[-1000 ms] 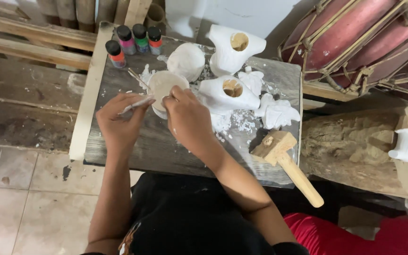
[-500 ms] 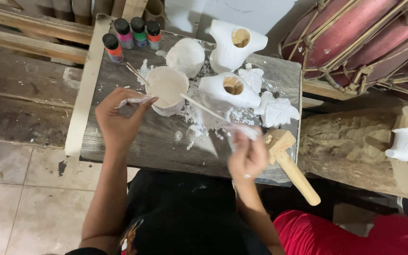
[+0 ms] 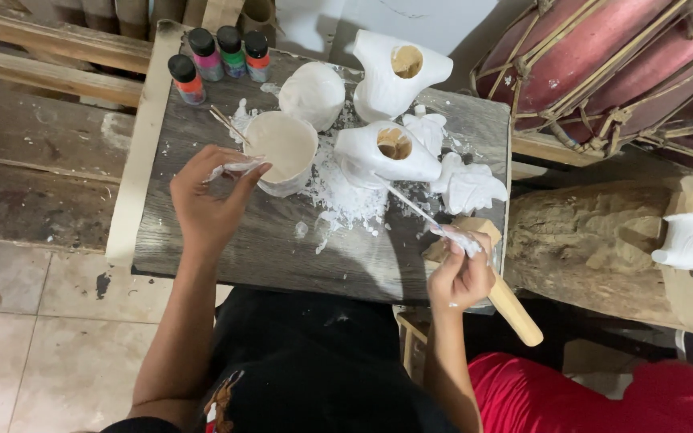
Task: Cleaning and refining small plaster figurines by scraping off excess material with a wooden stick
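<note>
My left hand point(image 3: 210, 199) pinches a small white-coated piece beside a white cup point(image 3: 283, 148) of white paste on a grey wooden board point(image 3: 282, 240). My right hand point(image 3: 460, 270) is at the board's right edge, closed on a thin white-smeared stick point(image 3: 415, 210) that points up-left toward a white carved figure point(image 3: 387, 152) with a round hole on top. White paste is spattered on the board between the cup and that figure.
Several small paint bottles point(image 3: 218, 54) stand at the board's far left corner. A second holed white figure point(image 3: 399, 72), a white ball shape point(image 3: 312, 95) and small white pieces point(image 3: 468, 188) lie behind. A wooden mallet point(image 3: 511, 309) rests under my right hand. Red drums point(image 3: 603, 64) stand right.
My right hand left the cup, swung to the board's right edge and now holds the thin stick out. My left hand stays by the cup with the small piece.
</note>
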